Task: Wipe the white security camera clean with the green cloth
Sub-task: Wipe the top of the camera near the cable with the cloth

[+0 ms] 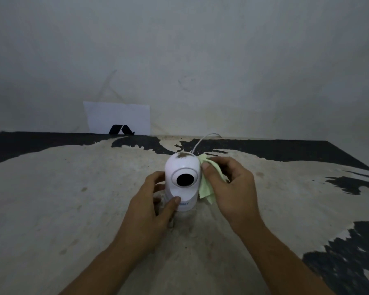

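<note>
Both bare forearms reach in from the bottom edge toward the middle of the worn, cream-and-black table [77,188]. At their meeting point stands the white security camera [182,182], upright on its base, its dark lens facing the wearer and a patch of brown dirt [182,155] on its crown. A thin white cable [200,141] runs from behind it toward the wall, where a white card [117,116] leans.

Closed around the lower body and base is the left hand [156,201], thumb on the front near the blue label and fingers wrapped round the far left side. Pinched between thumb and fingers of the right hand [230,184] is the green cloth [207,186], pressed against the camera's right flank, with loose corners hanging below.

Judging by its look, the camera is a light, hollow plastic shell, smooth and fairly slippery, and its domed head probably swivels, so holding the base seems the sound choice. Its lens likely scratches easily if grit is dragged across it. Thin and limp, the cloth needs bunching behind the fingertips to carry any pressure, and the tethering cable limits how far the unit can be turned
</note>
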The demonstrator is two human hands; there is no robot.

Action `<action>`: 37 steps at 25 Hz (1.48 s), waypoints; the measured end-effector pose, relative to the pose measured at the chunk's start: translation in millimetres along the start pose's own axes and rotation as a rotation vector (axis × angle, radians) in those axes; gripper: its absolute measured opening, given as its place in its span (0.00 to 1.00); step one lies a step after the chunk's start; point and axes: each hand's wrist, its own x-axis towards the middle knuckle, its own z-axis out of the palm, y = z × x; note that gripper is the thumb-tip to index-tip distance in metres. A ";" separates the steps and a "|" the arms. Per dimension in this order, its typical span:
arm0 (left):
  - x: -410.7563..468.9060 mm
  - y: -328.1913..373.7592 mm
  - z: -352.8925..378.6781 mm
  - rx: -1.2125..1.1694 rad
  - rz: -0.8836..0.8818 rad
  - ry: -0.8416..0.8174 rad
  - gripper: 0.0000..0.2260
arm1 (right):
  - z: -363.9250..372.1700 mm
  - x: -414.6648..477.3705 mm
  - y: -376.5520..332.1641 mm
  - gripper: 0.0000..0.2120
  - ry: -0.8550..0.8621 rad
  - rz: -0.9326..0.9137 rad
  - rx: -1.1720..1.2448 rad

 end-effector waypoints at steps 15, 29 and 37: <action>1.1 -5.8 3.5 0.002 0.024 0.017 0.23 | 3.6 -12.3 16.0 0.12 0.024 -0.453 -0.194; 1.1 -8.3 2.9 -0.012 0.023 0.023 0.24 | 11.0 -9.6 20.4 0.14 0.019 -0.398 -0.153; 1.6 -7.9 2.2 -0.011 0.014 0.014 0.23 | 10.5 1.1 22.0 0.17 0.039 -0.466 -0.270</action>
